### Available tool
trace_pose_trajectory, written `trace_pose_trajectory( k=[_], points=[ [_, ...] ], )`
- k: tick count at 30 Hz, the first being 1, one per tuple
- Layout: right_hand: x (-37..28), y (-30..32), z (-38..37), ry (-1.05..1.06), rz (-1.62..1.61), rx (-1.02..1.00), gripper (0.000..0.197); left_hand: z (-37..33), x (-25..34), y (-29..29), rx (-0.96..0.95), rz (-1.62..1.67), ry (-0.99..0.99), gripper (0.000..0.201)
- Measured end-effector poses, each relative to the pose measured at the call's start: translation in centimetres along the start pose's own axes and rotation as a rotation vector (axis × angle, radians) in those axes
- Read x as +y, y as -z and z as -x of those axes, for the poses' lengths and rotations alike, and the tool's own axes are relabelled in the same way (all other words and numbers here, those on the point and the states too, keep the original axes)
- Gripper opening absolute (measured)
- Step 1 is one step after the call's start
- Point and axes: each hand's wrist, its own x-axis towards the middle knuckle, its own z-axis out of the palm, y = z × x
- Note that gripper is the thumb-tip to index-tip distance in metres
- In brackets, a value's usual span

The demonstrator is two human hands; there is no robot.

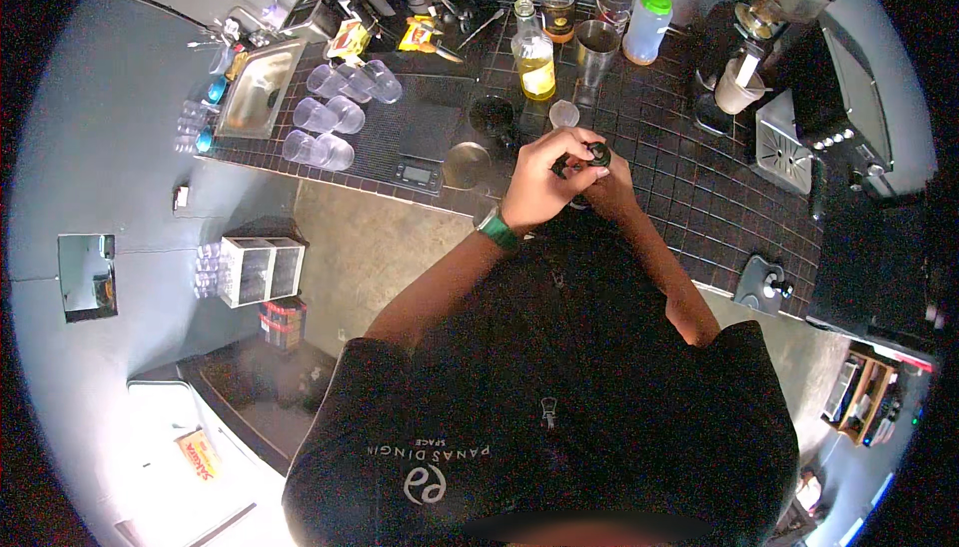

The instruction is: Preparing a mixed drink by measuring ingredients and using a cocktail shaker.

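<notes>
The left hand (544, 179) pinches a small dark piece (598, 154) at the person's twelve o'clock; the right hand (615, 190) sits close beside, its hold hidden, so I can't tell. Best steady both, avoiding the translucent cup (564, 113) at eleven o'clock from them.

At the front edge of the tiled counter (654, 137), the left hand (539, 182), a green-strapped watch (496, 228) on its wrist, pinches a small dark object (598, 154), with the right hand (615, 194) close behind, partly hidden. Clear cups (330, 115) stand in rows near the counter's left end, beside the sink (262, 92). Toward the back edge stand a bottle of yellow liquid (536, 72), a metal cup (596, 55) and a green-topped squeeze bottle (648, 32).
</notes>
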Motion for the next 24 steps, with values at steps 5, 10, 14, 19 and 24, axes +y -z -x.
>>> trace_pose_trajectory(
  k=[5, 10, 14, 19, 24],
  points=[
    [-0.1, 0.5, -0.1, -0.112, -0.030, -0.031, 0.042, -1.4, 2.6, 0.5, -0.148, -0.141, 0.063, 0.030],
    [0.6, -0.2, -0.3, -0.025, 0.143, -0.004, 0.042, -2.2, 3.3, 1.0, -0.276, -0.339, -0.097, 0.028],
    [-0.1, 0.5, -0.3, -0.034, 0.248, -0.084, 0.040, -1.6, 2.7, 0.7, -0.261, -0.126, 0.006, 0.032],
    [0.1, 0.3, 0.0, -0.023, 0.058, 0.011, 0.037, -1.9, 1.3, 1.0, -0.244, -0.138, -0.052, 0.042],
    [-1.1, 0.6, 0.4, -0.044, -0.250, -0.013, 0.032, -0.7, 0.1, 1.1, -0.186, 0.199, 0.113, 0.068]
  ],
)
